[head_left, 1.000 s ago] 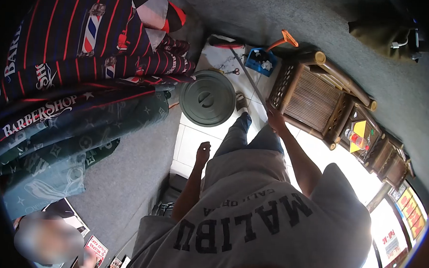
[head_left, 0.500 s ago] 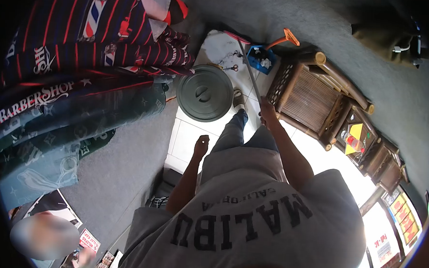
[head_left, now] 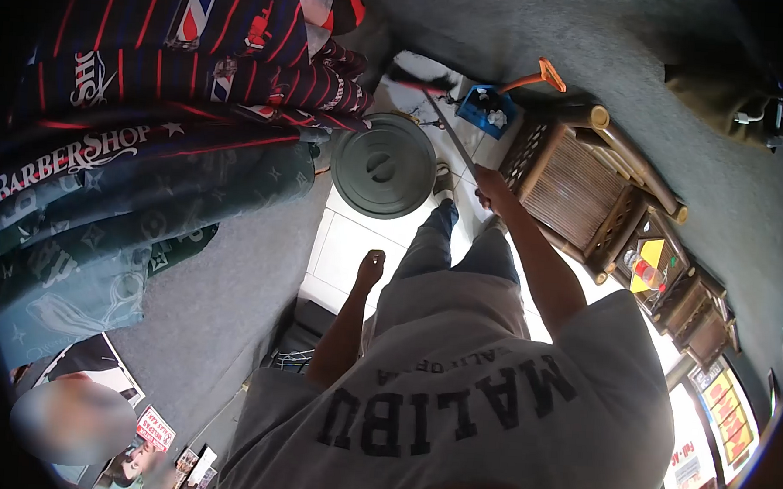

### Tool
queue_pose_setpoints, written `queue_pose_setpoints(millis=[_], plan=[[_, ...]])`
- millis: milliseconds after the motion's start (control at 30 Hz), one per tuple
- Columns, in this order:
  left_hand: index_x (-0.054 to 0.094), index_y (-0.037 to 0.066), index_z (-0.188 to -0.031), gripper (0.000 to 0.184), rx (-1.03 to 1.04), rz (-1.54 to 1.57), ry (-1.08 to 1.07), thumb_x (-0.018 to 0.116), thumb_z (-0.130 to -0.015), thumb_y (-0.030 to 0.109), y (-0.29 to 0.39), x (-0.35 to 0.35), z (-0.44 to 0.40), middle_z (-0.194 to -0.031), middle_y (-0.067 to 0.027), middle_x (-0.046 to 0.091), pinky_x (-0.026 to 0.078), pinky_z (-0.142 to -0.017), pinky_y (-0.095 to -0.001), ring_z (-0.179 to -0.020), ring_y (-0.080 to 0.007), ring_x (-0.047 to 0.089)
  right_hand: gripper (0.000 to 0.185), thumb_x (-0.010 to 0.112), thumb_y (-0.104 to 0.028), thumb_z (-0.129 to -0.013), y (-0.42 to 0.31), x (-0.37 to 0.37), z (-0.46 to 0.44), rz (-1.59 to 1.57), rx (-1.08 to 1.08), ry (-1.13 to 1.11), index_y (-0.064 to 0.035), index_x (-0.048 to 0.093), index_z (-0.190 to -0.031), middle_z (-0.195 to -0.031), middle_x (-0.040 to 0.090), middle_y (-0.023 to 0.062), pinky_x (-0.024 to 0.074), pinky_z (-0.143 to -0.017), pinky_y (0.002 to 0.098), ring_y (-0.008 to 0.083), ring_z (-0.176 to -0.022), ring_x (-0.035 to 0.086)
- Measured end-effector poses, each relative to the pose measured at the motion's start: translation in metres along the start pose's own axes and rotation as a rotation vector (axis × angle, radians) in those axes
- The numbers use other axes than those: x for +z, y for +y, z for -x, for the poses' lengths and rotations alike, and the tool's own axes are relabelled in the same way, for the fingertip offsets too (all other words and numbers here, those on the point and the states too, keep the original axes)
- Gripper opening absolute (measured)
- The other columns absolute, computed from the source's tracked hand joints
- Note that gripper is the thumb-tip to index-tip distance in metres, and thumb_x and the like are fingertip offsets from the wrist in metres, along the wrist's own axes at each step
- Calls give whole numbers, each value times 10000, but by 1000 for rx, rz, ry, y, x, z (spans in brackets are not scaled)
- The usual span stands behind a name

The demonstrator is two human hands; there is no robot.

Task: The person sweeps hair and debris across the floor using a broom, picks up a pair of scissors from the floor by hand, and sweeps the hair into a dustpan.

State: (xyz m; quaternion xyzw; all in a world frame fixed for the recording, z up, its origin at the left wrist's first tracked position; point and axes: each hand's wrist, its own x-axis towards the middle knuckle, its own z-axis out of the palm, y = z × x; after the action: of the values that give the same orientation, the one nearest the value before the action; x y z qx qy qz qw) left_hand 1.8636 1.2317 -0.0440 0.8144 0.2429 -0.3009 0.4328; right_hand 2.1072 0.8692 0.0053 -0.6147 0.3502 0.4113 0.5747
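Observation:
My right hand is closed round the upper part of a long dark broom handle, which slants away to a broom head with a reddish edge. The broom head rests on the pale floor near the wall. My left hand hangs at my side with its fingers curled; whether anything is between them is too small to tell. Between my feet and the hanging capes stands a round grey-green lidded bin. Beyond the broom handle sits a blue dustpan with an orange handle, holding dark and white bits.
Bamboo chair stands at the right; beyond it a small table bears a bottle. Striped barber capes hang at the left. Posters and a blurred round shape are at lower left.
The broom head has moved off the wall side, back from its half-second-earlier spot, and now looks smeared by motion. My right hand has shifted with the handle. The view has swung slightly.

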Motion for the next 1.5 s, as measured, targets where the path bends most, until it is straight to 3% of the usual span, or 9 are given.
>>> queue_pose_setpoints(millis=[167, 200, 400, 700, 833, 1000, 1100, 1400, 1500], plan=[[605, 30, -984, 262, -30, 125, 23, 463, -939, 245, 23, 1, -18, -977, -150, 628, 465, -827, -368, -930, -292, 604, 376, 450, -225, -933, 1, 1, 71, 453, -203, 137, -193, 535, -1298, -755, 645, 163, 490, -507, 397, 267, -575, 627], [604, 31, -983, 253, 2, 89, -8, 469, -940, 241, 22, 4, -24, -987, -145, 633, 466, -832, -372, -949, -291, 607, 408, 473, -182, -894, 35, 2, 21, 597, -601, 276, -182, 518, -1299, -914, 666, 206, 528, -705, 448, 361, -852, 661], [590, 46, -1055, 290, 129, -312, -171, 531, -909, 289, 63, 38, -79, -1063, -178, 614, 485, -844, -406, -999, -317, 597, 489, 478, -151, -826, -57, 16, -92, 1076, -390, 231, -204, 477, -1312, -1055, 650, 179, 510, -814, 515, 377, -972, 633], [562, 82, -1097, 318, 788, -841, -19, 567, -841, 271, 153, 131, -247, -1073, -153, 550, 434, -825, -474, -1021, -332, 533, 368, 471, -227, -919, -42, -27, 7, 1101, -443, 256, -264, 526, -1280, -835, 664, 176, 533, -691, 480, 351, -786, 659], [575, 88, -1156, 412, 674, -1135, -48, 609, -797, 285, 170, 150, -327, -1231, -103, 512, 302, -1060, -497, -1239, -289, 421, 379, 469, -211, -909, -55, -31, -44, 1353, -512, 266, -265, 531, -1279, -824, 667, 159, 534, -647, 457, 326, -768, 663], [596, 131, -1129, 523, 702, -1290, -50, 740, -697, 389, 150, 131, -369, -1238, -69, 505, 330, -1017, -481, -1250, -269, 385, 328, 442, -246, -932, -20, -61, -165, 1199, -495, 340, -243, 553, -1242, -817, 665, 155, 526, -611, 455, 359, -744, 648], [602, 142, -1116, 605, 660, -1294, -98, 790, -616, 427, 152, 125, -361, -1232, -54, 507, 344, -1004, -469, -1260, -257, 366, 452, 484, -180, -874, -3, -63, -108, 1046, -348, 228, -323, 505, -1302, -906, 663, 169, 514, -734, 510, 376, -839, 646], [620, 113, -1055, 485, 668, -1302, -114, 762, -671, 374, 62, 117, -311, -1231, -61, 520, 320, -1029, -460, -1253, -252, 386, 399, 428, -291, -930, 7, -57, -79, 1190, -489, 372, -405, 466, -1310, -827, 653, 185, 535, -623, 503, 403, -740, 646], [631, 113, -1097, 362, 515, -1345, -232, 637, -785, 297, 56, 110, -286, -1305, -64, 508, 254, -1090, -496, -1318, -244, 346, 419, 428, -164, -911, -45, -48, -110, 1167, -385, 291, -278, 491, -1309, -904, 670, 188, 535, -695, 505, 387, -784, 659]])
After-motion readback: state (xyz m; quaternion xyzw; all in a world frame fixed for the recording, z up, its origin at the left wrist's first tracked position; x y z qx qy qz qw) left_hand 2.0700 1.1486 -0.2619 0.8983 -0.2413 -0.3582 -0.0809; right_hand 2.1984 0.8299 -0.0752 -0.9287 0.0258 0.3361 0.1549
